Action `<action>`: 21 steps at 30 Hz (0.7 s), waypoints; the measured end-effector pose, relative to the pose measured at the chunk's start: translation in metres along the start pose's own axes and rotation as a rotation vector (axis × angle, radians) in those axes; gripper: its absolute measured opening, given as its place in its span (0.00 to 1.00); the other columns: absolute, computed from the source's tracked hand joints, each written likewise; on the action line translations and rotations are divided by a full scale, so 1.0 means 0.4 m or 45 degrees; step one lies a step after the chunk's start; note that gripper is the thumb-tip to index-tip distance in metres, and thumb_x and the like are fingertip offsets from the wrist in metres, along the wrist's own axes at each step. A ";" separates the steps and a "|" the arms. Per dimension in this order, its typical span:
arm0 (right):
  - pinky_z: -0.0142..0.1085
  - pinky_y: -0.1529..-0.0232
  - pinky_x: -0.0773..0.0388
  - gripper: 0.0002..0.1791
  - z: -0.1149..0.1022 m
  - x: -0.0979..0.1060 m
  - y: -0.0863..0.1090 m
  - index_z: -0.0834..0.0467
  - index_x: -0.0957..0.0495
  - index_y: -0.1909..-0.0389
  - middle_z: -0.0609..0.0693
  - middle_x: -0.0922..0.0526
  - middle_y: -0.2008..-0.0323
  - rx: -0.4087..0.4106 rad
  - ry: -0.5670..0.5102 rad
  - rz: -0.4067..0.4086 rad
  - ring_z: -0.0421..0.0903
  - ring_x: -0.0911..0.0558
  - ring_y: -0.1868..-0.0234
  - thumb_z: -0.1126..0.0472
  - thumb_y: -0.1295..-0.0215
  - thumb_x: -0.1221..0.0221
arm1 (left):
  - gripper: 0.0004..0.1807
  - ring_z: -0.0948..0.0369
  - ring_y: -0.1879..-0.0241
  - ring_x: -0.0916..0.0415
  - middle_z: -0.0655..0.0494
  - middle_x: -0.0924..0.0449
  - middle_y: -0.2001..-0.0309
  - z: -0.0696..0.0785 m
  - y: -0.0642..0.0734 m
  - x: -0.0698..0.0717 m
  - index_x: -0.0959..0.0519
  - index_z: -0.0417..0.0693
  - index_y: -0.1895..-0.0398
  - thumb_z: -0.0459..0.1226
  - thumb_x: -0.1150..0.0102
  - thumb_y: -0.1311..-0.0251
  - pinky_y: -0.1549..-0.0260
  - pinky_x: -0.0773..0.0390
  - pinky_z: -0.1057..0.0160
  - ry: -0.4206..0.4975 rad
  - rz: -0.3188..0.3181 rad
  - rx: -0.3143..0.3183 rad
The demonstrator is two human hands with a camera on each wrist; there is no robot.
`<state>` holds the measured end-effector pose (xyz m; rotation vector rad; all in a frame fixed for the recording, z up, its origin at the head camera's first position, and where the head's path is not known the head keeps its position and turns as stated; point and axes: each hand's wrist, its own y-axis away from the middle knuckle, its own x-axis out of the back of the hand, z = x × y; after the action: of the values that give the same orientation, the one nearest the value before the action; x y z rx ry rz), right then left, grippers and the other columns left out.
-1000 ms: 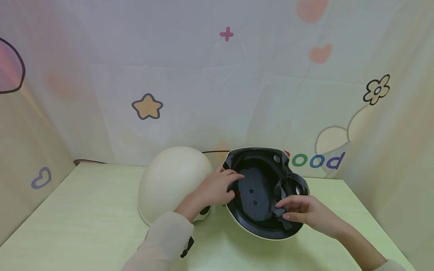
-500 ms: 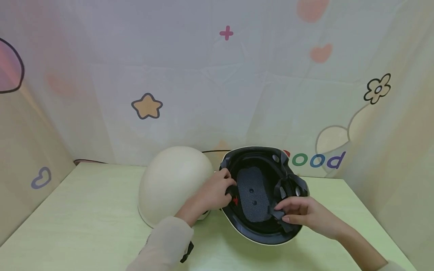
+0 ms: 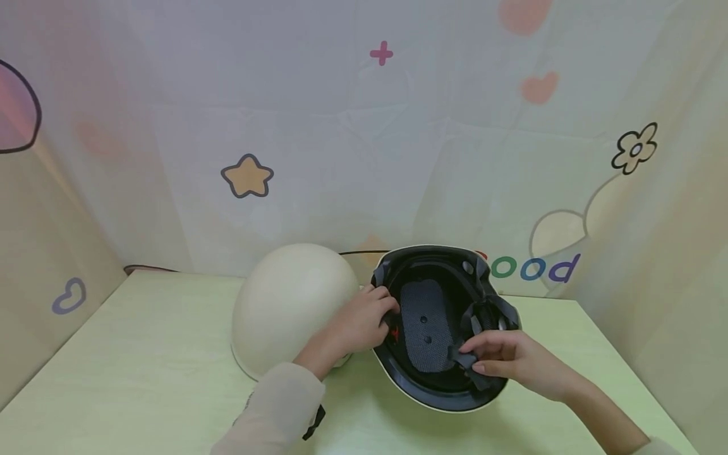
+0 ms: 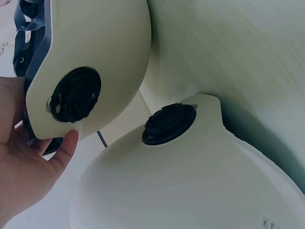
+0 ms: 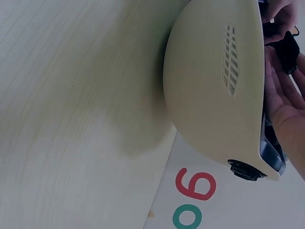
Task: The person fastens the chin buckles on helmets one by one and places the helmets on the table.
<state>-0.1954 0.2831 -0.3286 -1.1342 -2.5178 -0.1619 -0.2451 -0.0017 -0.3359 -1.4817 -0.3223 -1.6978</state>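
Note:
A cream helmet [image 3: 429,388] stands with its black-lined opening toward me, a dark mesh pad [image 3: 425,325] inside. My left hand [image 3: 361,319] grips its left edge; in the left wrist view the thumb [image 4: 66,145] lies against the outer shell, below a round black fitting [image 4: 76,95]. At the lower right of the opening, my right hand [image 3: 509,360] pinches a dark chin strap [image 3: 465,360] between thumb and fingers. The right wrist view shows a black piece of it [image 5: 286,52] by the fingers. A second cream helmet [image 3: 290,303], dome up, sits behind my left forearm.
Both helmets are on a pale wood-grain table [image 3: 142,366]. A printed curtain [image 3: 318,145] hangs behind and at the sides. Along the table's back edge runs a thin dark cable [image 3: 153,270]. A black strap end [image 3: 315,423] pokes out beside my left sleeve.
My left fingers have drawn back from over the opening and curled at its left edge. The helmet's lower rim has dropped slightly toward me. The right hand keeps its pinch on the strap.

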 end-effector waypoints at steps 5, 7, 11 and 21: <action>0.34 0.60 0.23 0.14 0.002 -0.003 0.001 0.69 0.28 0.52 0.54 0.20 0.61 -0.011 -0.032 -0.021 0.40 0.21 0.62 0.70 0.39 0.46 | 0.13 0.58 0.62 0.35 0.55 0.29 0.59 0.006 0.000 -0.002 0.21 0.47 0.58 0.28 0.50 0.44 0.64 0.31 0.65 -0.030 0.028 -0.020; 0.34 0.60 0.23 0.14 0.001 -0.006 0.001 0.69 0.28 0.52 0.54 0.20 0.61 -0.009 -0.044 -0.033 0.40 0.21 0.62 0.70 0.39 0.46 | 0.13 0.58 0.61 0.35 0.56 0.30 0.59 0.006 0.002 -0.005 0.21 0.48 0.58 0.27 0.49 0.43 0.66 0.31 0.65 -0.024 0.059 -0.036; 0.33 0.59 0.23 0.15 -0.003 -0.011 0.001 0.69 0.28 0.51 0.54 0.20 0.60 -0.010 -0.057 -0.041 0.40 0.21 0.61 0.70 0.39 0.46 | 0.12 0.58 0.58 0.34 0.55 0.30 0.57 0.002 0.004 -0.009 0.20 0.48 0.59 0.28 0.47 0.43 0.64 0.30 0.61 0.012 0.103 -0.053; 0.35 0.60 0.23 0.15 -0.004 -0.004 0.007 0.69 0.28 0.51 0.53 0.20 0.60 -0.031 0.005 0.063 0.42 0.21 0.61 0.69 0.38 0.46 | 0.10 0.52 0.52 0.33 0.49 0.27 0.55 -0.007 -0.001 0.001 0.23 0.43 0.65 0.23 0.49 0.45 0.50 0.31 0.58 0.310 0.289 -0.064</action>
<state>-0.1919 0.2835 -0.3278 -1.2035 -2.4876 -0.1817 -0.2473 -0.0037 -0.3362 -1.2763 0.0186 -1.6872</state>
